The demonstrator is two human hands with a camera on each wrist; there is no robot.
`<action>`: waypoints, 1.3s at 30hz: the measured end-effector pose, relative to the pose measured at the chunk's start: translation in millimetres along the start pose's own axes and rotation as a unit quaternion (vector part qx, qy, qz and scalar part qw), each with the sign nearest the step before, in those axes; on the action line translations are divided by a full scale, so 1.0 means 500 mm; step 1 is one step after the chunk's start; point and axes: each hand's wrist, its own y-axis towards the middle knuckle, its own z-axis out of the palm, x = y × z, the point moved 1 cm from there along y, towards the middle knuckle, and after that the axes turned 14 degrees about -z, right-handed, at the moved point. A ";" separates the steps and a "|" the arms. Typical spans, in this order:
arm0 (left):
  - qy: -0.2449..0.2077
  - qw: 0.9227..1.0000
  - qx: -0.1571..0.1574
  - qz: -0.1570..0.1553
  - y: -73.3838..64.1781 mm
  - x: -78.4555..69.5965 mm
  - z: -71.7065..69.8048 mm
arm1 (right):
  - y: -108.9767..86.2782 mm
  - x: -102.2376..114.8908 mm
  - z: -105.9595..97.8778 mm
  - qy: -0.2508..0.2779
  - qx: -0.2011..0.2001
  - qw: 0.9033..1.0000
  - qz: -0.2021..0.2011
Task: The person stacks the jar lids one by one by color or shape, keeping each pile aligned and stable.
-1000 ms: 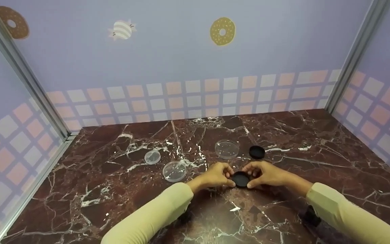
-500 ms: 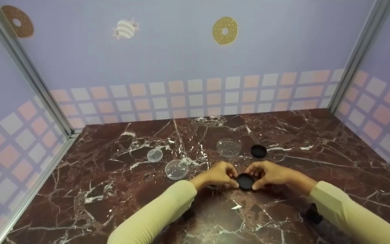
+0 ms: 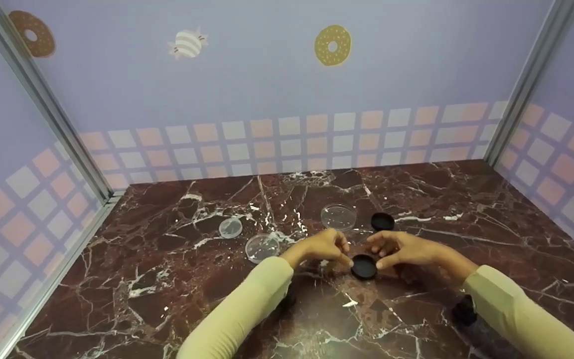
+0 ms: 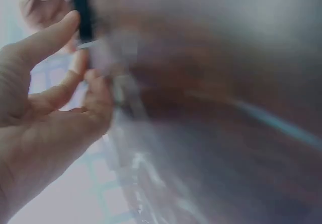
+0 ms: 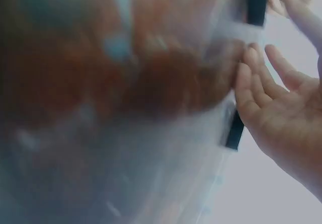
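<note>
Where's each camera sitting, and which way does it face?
Head: worn there, facing forward and down at the tabletop; left hand, right hand, sleeves show.
Left wrist: worn there, facing that hand's work; left hand at left, part of right at top.
Right wrist: worn there, facing that hand's work; right hand at right, part of left at top.
Wrist views share the nearer black dish.

Front cap point(image 3: 364, 268): solid black, unpatterned
Rear cap point(image 3: 382, 221): matching black
Left large dish point(image 3: 262, 248), right large dish point(image 3: 338, 217): colourless, transparent
Small dish point(image 3: 230, 228): translucent, whitish
Tabletop point(image 3: 92, 309): dark red-brown marbling, veined and flecked white
Sleeves point(image 3: 247, 299): plain pale yellow
Back wall point(image 3: 252, 75): lavender, banded below with pink and off-white squares point(image 3: 264, 149)
Left ring motif point(image 3: 40, 44): brown, speckled
Right ring motif point(image 3: 333, 35): mustard, pale-speckled
Sweet motif point(image 3: 188, 44): white and beige stripes
Posts point(image 3: 527, 82): silver-grey
</note>
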 end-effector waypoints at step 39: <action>0.032 0.979 -0.194 -0.052 0.176 -0.097 0.048 | 0.025 -0.089 -0.109 -0.087 -0.113 0.984 0.108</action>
